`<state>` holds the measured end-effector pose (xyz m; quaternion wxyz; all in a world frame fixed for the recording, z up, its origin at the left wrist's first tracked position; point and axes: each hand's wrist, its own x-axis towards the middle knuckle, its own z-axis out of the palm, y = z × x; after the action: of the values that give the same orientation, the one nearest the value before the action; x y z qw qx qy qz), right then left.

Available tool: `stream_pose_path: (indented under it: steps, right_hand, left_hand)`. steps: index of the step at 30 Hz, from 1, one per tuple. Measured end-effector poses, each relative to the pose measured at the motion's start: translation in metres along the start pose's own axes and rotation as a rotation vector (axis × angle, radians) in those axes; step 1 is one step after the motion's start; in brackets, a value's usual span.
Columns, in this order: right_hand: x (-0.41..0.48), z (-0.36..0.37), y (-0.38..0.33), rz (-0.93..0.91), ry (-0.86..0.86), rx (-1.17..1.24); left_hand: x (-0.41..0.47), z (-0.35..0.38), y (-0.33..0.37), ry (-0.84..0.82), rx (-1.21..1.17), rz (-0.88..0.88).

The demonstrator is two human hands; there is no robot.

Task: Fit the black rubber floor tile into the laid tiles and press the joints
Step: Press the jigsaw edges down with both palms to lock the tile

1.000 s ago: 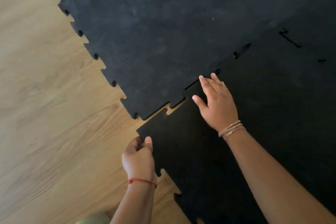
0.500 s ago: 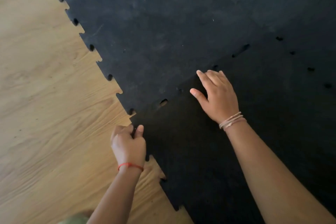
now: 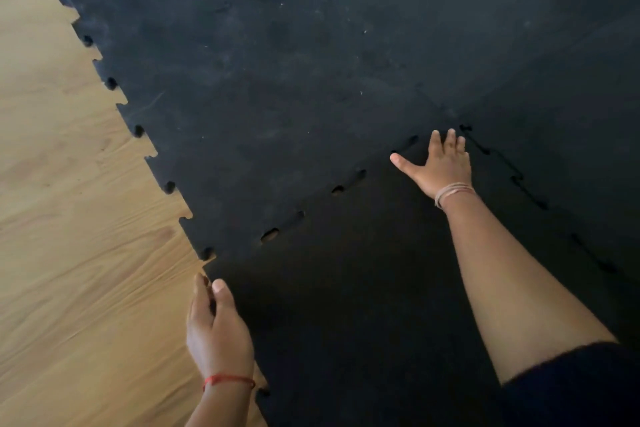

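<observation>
Near corner: left hand [image 3: 218,333] pinches black tile [image 3: 363,305] edge.
Far joint: right hand [image 3: 440,163] flat, fingers spread.
Risk: tabs misalign, gaps [image 3: 270,235] stay.

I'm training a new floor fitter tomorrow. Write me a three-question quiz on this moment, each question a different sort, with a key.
1. True or false: the joint along the new tile's far edge is fully closed.
2. Multiple choice: where is the right hand? A) flat on the new tile near its far corner B) on the wood floor C) lifted in the air
3. Fill in: the left hand grips the new tile at its ____ corner, beside the wood floor.

Key:
1. False; small gaps show along the seam with the laid tiles.
2. A
3. near-left
</observation>
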<state>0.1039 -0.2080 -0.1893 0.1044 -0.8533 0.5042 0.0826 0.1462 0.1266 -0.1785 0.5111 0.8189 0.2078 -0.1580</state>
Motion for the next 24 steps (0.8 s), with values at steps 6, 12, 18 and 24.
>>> stream_pose_path:
  steps: [6, 12, 18, 24]
  right_hand:
    - [0.023, -0.015, -0.027, 0.29, -0.084, 0.161]
    - [0.02, -0.005, -0.028, 0.278, 0.09, 0.134]
    - [0.022, -0.032, 0.063, 0.458, 0.228, 0.172]
    - [0.008, -0.015, 0.089, 0.391, 0.179, 0.188]
  left_hand:
    - [0.01, -0.003, 0.007, 0.032, -0.097, -0.251]
    - [0.012, -0.008, 0.028, -0.148, -0.086, -0.187]
    - [0.008, -0.019, 0.021, -0.212, -0.161, -0.074]
    - [0.024, -0.003, 0.004, -0.281, -0.158, -0.121]
